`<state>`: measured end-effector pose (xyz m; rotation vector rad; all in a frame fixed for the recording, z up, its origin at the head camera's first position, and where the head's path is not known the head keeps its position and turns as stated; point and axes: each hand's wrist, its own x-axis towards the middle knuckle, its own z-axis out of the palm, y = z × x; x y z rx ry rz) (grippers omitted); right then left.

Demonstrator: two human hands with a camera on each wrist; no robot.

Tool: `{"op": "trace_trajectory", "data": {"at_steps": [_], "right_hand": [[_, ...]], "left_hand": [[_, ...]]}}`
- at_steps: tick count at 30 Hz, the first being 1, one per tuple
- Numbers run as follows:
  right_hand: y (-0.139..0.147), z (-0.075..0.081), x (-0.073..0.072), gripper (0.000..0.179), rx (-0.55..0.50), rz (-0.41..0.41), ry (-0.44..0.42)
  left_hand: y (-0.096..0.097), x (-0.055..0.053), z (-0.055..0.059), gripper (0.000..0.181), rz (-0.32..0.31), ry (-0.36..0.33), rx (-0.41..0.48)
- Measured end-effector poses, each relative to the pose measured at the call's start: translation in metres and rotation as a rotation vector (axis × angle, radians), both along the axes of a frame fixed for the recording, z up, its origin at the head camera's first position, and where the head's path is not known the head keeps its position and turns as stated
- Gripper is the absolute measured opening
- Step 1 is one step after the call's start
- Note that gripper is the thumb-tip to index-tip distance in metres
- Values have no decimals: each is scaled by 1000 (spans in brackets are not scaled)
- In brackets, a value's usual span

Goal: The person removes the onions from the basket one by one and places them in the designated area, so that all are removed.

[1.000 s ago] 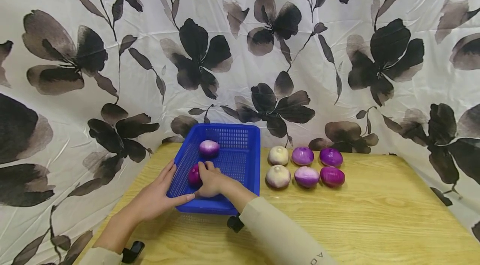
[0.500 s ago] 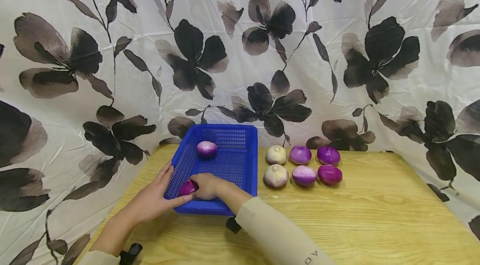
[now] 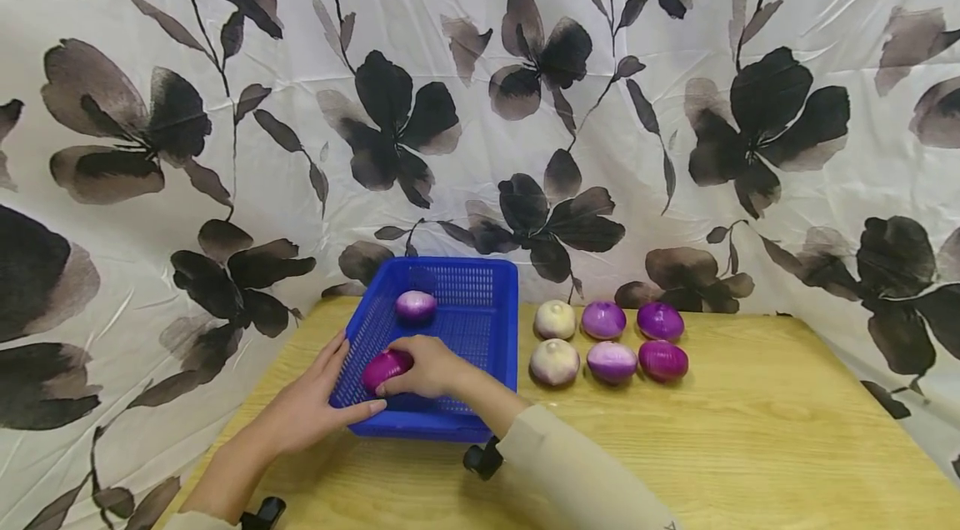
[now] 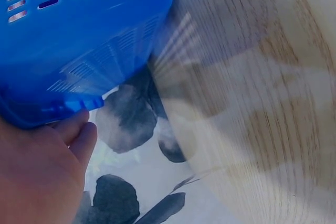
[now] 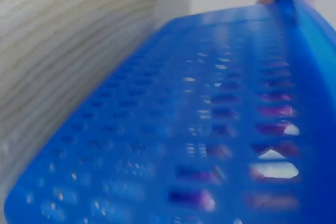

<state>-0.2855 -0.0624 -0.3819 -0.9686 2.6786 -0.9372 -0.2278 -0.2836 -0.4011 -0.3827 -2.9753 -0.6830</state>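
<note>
A magenta-purple onion [image 3: 386,372] is at the near left of a blue plastic basket [image 3: 431,427]. My right hand [image 3: 427,367] reaches over the basket's near edge and grips this onion, with thumb and fingers on its right side. My left hand [image 3: 307,401] is at the basket's near left corner, fingers straight along the outer left side and thumb on the near rim. In the left wrist view, fingertips [image 4: 84,135] touch the rim from below. A second onion, white and purple [image 3: 416,307], lies farther back in the basket. The right wrist view shows the basket's slotted wall [image 5: 157,103], hiding the right hand.
Right of the basket, several onions stand in two short rows on the wooden table [image 3: 712,422]: pale ones [image 3: 554,362], lighter purple ones [image 3: 612,362] and deep purple ones [image 3: 663,360]. A floral cloth [image 3: 465,138] hangs behind and along the sides.
The gripped onion went toward the basket's near left corner, then shifted slightly back and to the right with the right hand. The left hand has stayed at the corner.
</note>
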Motion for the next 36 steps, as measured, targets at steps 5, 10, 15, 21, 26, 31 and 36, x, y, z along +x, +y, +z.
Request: {"op": "trace_trajectory", "data": {"at_steps": [5,10,15,21,26,31,36], "right_hand": [[26,11,4,57,-159,-68,-13],[50,23,7,58,-204,-87,29],[75,25,7,57,-222,-87,58],[106,29,11,59,-276,-85,-33],[127,30,14,62,-245,-104,-22],[146,29,15,65,-253,-128,-50],[165,26,17,64,-306,-132,-156]], "left_hand": [[2,1,0,120,5,-16,-1],[0,1,0,119,12,-5,2],[-2,0,-3,119,13,1,-1],[-2,-1,-5,121,15,-8,-1],[-3,-1,-3,120,14,-12,-9],[-4,-1,-2,120,10,-13,-10],[-4,-2,-2,120,6,-10,-6]]}}
